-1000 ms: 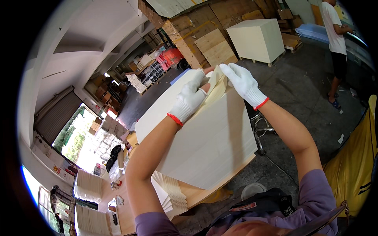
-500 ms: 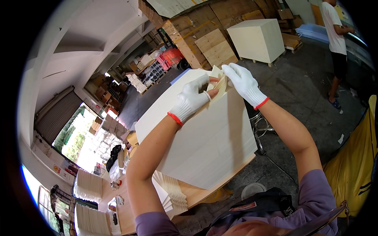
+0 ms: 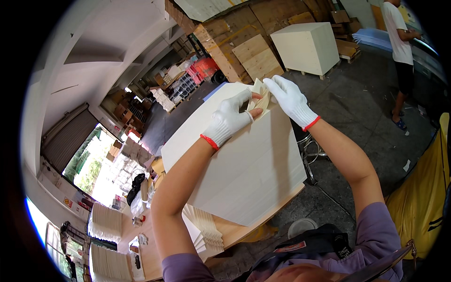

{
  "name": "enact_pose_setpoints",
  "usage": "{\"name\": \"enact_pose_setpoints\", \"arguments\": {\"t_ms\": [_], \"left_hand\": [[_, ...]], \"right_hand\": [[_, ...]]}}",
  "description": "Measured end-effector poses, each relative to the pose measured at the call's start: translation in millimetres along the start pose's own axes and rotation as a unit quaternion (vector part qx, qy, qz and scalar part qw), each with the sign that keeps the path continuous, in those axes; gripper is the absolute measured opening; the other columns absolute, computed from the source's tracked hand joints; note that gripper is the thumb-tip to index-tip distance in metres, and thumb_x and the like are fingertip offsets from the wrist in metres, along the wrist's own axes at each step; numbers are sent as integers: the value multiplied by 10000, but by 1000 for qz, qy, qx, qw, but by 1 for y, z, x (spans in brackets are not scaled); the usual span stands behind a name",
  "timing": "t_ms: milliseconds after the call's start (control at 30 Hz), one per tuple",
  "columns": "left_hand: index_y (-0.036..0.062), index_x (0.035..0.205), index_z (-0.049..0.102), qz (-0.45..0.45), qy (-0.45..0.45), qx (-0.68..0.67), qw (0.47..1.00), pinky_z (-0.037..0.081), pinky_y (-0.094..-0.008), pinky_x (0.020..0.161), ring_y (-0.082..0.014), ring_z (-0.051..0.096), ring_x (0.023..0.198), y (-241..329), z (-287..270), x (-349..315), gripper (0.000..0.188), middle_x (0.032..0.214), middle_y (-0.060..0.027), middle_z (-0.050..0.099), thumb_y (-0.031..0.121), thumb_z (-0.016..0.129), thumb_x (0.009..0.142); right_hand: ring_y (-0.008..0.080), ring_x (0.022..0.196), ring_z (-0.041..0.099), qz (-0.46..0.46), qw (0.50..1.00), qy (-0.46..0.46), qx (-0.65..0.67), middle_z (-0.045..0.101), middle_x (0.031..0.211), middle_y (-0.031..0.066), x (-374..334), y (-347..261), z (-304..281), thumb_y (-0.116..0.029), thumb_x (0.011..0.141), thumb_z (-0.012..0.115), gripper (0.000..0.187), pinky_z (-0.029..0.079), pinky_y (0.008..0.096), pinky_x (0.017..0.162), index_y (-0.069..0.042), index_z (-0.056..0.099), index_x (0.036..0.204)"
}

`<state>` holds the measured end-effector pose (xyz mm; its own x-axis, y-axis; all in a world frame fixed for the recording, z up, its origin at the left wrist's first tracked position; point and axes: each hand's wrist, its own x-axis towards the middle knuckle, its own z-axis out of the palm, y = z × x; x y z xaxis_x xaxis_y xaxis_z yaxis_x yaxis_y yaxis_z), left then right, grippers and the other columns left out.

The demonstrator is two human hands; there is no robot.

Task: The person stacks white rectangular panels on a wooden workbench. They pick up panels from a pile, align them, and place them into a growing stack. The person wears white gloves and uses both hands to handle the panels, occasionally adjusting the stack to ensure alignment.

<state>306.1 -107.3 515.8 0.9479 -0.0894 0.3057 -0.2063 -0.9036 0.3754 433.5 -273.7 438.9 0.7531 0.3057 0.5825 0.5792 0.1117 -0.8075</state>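
Note:
A large stack of cream-white sheets (image 3: 249, 178) lies in front of me, its surface showing fine lines. At its far corner a few sheet corners (image 3: 264, 99) are bent up and fanned. My left hand (image 3: 229, 116), in a white knit glove with bare thumb and finger tips, curls around these raised corners from the left. My right hand (image 3: 290, 101), in a white glove with a red cuff, pinches them at their outer edge. How many sheets each hand holds is hidden.
Under the stack is a wooden table (image 3: 230, 231), with a smaller fanned pile of sheets (image 3: 203, 232) near my left arm. More sheet piles (image 3: 104, 223) stand at left. A chrome-legged stool (image 3: 310, 155) is beyond the right edge. A person (image 3: 399, 47) stands at far right.
My left thumb and fingers have shifted slightly right along the raised corners. The bent corners have opened a little, and my right hand has edged slightly left.

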Motion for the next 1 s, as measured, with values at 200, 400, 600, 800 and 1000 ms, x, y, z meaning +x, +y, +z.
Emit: {"name": "enact_pose_setpoints", "arguments": {"t_ms": [200,400,600,800,1000], "left_hand": [[153,1348,687,-3,9,-33,999,511,-312,827,-145,600,854,7,1,-1,354,898,-54,652,229,689,1002],[139,1305,699,26,6,-23,999,512,-303,865,-143,623,916,-8,-4,4,292,978,-72,699,197,648,1023],[178,1307,709,-53,-12,-18,998,551,-334,864,-174,701,928,13,-1,-2,381,1037,-90,758,303,756,950],[191,1356,688,-44,-21,-15,999,563,-368,865,-234,731,946,18,-5,-2,432,1069,-129,768,240,749,932],[158,1356,668,81,78,59,992,561,-382,876,-287,739,1018,12,7,-11,450,1133,-177,754,130,676,908]], "right_hand": [[213,725,506,9,1000,12,18,554,756,106,-2,-2,-1,-543,1058,527,563,450,374,739,-10,560,880],[170,731,514,10,1000,-4,-4,560,759,92,-2,-6,-2,-520,1050,558,535,449,353,727,-11,564,886],[175,724,510,1,1000,8,24,559,758,89,-2,1,0,-489,1058,554,510,450,354,727,-9,563,886],[172,743,548,3,999,13,32,602,779,99,-1,6,-1,-492,1053,563,508,465,356,738,-12,584,891],[185,724,586,27,998,33,52,622,772,104,-1,-2,-17,-499,1028,603,513,475,373,720,-7,615,883]]}}
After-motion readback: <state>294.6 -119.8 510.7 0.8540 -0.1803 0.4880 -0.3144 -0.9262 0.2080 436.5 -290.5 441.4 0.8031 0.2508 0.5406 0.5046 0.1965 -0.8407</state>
